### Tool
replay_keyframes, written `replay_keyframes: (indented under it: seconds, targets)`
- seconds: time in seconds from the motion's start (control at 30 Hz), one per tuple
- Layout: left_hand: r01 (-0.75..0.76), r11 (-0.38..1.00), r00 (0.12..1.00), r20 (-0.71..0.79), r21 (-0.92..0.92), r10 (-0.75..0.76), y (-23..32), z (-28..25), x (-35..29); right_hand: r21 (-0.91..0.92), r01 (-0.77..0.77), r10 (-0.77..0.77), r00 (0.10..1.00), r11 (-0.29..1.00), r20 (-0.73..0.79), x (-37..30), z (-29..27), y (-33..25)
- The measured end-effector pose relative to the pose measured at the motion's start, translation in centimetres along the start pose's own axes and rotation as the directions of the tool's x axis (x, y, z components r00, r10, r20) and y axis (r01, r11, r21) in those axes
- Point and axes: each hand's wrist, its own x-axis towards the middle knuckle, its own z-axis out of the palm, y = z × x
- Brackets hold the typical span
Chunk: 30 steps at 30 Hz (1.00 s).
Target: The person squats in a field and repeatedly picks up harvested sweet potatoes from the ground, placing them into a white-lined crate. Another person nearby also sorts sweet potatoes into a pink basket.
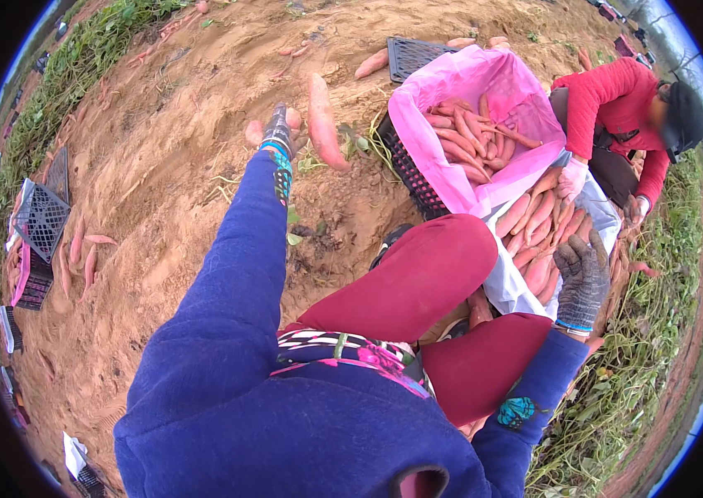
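My left hand [279, 131], in a dark grey glove, is stretched far forward, low over the sandy soil. It is closed around a sweet potato [254, 133], whose pink skin shows on both sides of the glove. A larger, long sweet potato [325, 124] is just right of that hand. My right hand [581, 282], in a striped grey glove, is open with its fingers apart and nothing in it. It is at the near right edge of a container with a white liner [502, 278], heaped with large sweet potatoes [541, 220].
A black crate with a pink liner [418, 108] holds thinner sweet potatoes [472, 137]. At right, a crouching person in red [617, 100] reaches to the white-lined container. An upturned black crate [418, 56] is beyond. Crates [42, 217] are at left; vines [654, 307] line the right.
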Motion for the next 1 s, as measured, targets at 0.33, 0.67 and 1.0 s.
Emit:
replay_keyframes:
  seconds: [0.33,0.67,1.0]
  targets:
    - [0.435,0.833,0.897,-0.244,0.341,-0.368,-17.5,-13.7,-6.5,-0.190,0.149,-0.163,0.984,0.971,-0.064,-1.6,-3.5,-1.9]
    - [-0.195,0.859,0.865,0.496,0.474,-0.078,-9.7,5.5,-6.7,-0.489,-0.095,-0.332,0.620,0.867,-0.711,-18.5,-25.4,4.4]
    - [-0.555,0.712,0.300,0.902,0.431,-0.312,-17.2,27.4,-19.9,-0.297,-0.837,-0.065,0.302,0.460,-0.951,-38.2,-33.3,19.7]
